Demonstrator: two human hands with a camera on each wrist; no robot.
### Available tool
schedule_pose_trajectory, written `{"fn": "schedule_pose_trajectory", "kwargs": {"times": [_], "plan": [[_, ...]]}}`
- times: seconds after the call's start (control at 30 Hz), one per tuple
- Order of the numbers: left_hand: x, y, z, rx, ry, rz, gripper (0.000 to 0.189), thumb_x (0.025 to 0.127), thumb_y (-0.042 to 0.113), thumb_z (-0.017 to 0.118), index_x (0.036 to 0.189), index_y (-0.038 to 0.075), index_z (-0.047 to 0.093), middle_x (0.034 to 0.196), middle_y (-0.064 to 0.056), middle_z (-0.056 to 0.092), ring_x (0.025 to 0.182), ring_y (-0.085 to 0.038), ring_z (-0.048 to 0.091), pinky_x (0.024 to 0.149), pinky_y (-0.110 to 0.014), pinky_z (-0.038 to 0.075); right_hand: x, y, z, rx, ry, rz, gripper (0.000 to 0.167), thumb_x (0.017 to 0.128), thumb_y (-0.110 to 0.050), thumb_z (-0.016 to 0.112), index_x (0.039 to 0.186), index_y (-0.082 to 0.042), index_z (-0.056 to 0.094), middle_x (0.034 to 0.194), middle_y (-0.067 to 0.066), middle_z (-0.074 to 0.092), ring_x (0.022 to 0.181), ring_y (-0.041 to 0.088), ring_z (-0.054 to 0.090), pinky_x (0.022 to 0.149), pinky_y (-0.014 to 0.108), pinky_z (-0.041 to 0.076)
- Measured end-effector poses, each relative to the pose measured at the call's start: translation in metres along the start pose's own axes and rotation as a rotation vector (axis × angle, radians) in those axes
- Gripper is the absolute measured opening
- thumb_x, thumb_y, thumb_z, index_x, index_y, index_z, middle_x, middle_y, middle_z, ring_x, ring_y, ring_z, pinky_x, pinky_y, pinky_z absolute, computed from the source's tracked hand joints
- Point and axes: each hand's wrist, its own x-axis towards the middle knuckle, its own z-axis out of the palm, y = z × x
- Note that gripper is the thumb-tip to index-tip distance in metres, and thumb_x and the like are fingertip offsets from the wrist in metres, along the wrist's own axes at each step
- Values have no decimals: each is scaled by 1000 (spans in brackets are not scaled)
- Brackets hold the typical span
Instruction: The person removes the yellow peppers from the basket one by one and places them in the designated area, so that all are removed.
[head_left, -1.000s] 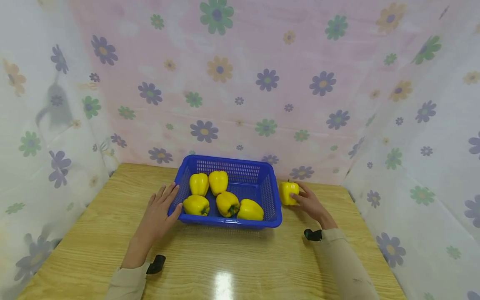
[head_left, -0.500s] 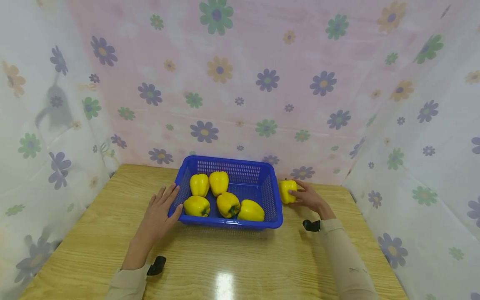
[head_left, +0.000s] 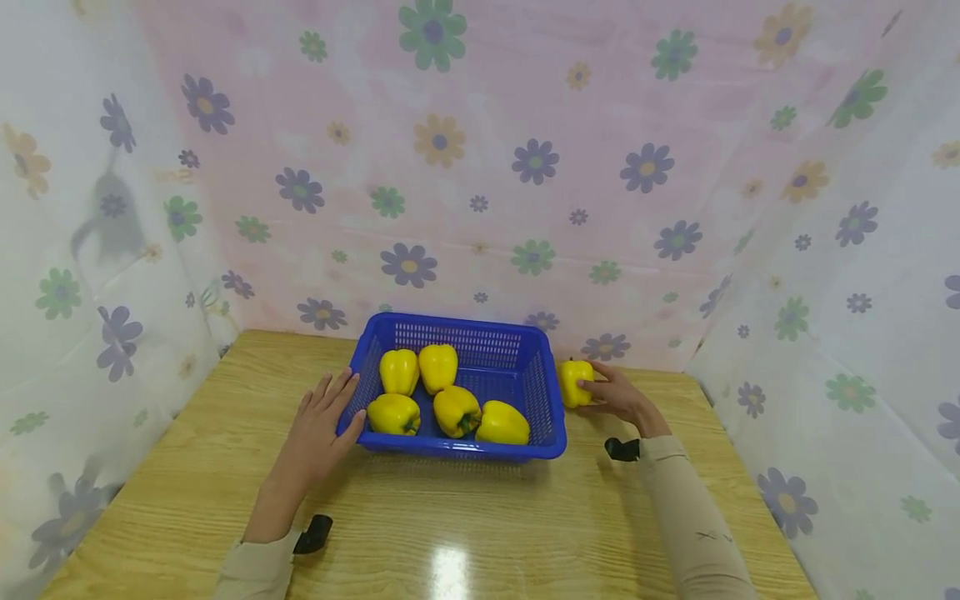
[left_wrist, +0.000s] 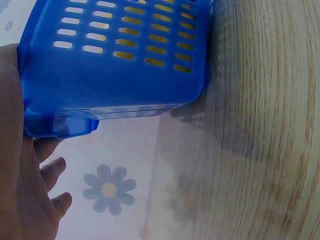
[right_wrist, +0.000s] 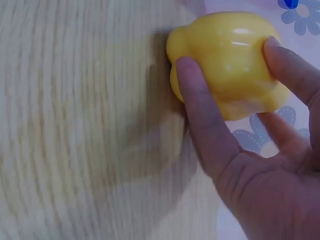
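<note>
Upright on the wooden table, just right of the blue basket (head_left: 465, 448), stands a yellow bell pepper (head_left: 572, 385). My right hand (head_left: 618, 394) holds it from its right side, with the thumb and fingers spread around it. In the right wrist view the fingers touch the pepper (right_wrist: 235, 60) low over the wood. My left hand (head_left: 318, 425) rests on the basket's left rim with its fingers fairly straight. The left wrist view shows the basket's slotted wall (left_wrist: 120, 75) beside that hand (left_wrist: 20, 165). Several more yellow bell peppers (head_left: 438, 368) lie inside the basket, mostly toward its left and front.
The light wooden table (head_left: 420, 525) reaches back to a flowered pink curtain (head_left: 480, 167). White flowered curtains (head_left: 817, 333) close in both sides. A black strap piece (head_left: 622, 450) sits at each wrist.
Over the last second my right hand and the bell pepper have shifted slightly left, toward the basket; they are nearly still in the last half second. My left hand stays on the rim.
</note>
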Motion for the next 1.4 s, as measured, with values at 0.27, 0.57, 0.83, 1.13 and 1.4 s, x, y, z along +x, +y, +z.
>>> {"fn": "schedule_pose_trajectory", "kwargs": {"times": [0.27, 0.57, 0.83, 1.13, 1.4], "plan": [[0, -2, 1, -2, 7, 6, 62, 106, 39, 48, 158, 6, 37, 165, -16, 31, 154, -46, 17, 119, -71, 14, -3, -1, 1, 4, -2, -15, 72, 106, -16, 54, 164, -8, 10, 150, 38, 31, 116, 37, 60, 103, 60, 49], [1, -2, -1, 3, 4, 4, 61, 107, 37, 48, 158, 6, 36, 166, -16, 30, 153, -47, 18, 118, -72, 15, -2, -3, 5, -32, 24, -7, 73, 107, -19, 53, 164, -10, 9, 154, 38, 27, 122, 42, 57, 105, 58, 49], [0, -1, -2, 2, -5, 3, 62, 107, 38, 48, 157, 5, 37, 165, -17, 30, 153, -48, 18, 118, -72, 15, -4, 0, 4, -57, 53, -1, 75, 108, -21, 52, 165, -13, 4, 162, 37, 14, 139, 55, 39, 106, 57, 48], [0, -1, 0, -3, -2, 4, 61, 107, 37, 48, 157, 4, 37, 165, -18, 31, 152, -48, 18, 118, -72, 15, -12, 5, 1, -36, 63, -32, 74, 108, -24, 51, 165, -9, 6, 162, 36, 16, 134, 48, 48, 104, 55, 50], [1, -1, 0, 0, -15, -5, 62, 107, 38, 47, 158, 4, 36, 165, -18, 30, 153, -47, 17, 118, -73, 15, -22, 2, 4, -65, 69, -52, 73, 108, -28, 50, 164, -7, 8, 160, 38, 21, 135, 54, 44, 104, 55, 50]]}}
